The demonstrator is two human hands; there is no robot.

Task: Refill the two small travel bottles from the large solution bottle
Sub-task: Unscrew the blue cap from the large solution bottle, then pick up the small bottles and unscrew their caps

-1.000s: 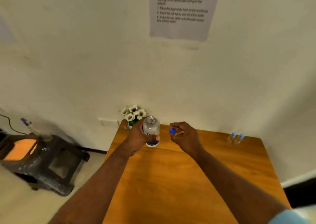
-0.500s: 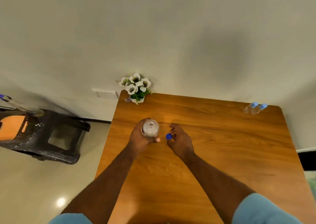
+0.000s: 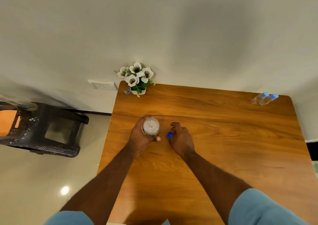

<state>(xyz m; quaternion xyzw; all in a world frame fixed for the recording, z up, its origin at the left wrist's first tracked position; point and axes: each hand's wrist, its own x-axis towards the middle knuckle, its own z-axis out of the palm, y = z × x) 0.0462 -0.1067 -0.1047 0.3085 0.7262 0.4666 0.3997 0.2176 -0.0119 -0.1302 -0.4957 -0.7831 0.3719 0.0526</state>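
bottle [image 3: 151, 128] label: mostly hidden by the left hand [image 3: 140, 138]
cap [image 3: 169, 134]: partly behind the right hand [image 3: 180, 138]; grip unclear
travel bottles [image 3: 264, 98], table's [image 3: 223, 138] far right corner: too small to judge fill
stool [image 3: 39, 130]: cut off at left edge

Person wearing a light blue short-sleeved top, 2 sleeves [image 3: 261, 207] showing at the upper arms, forearms and hands bare
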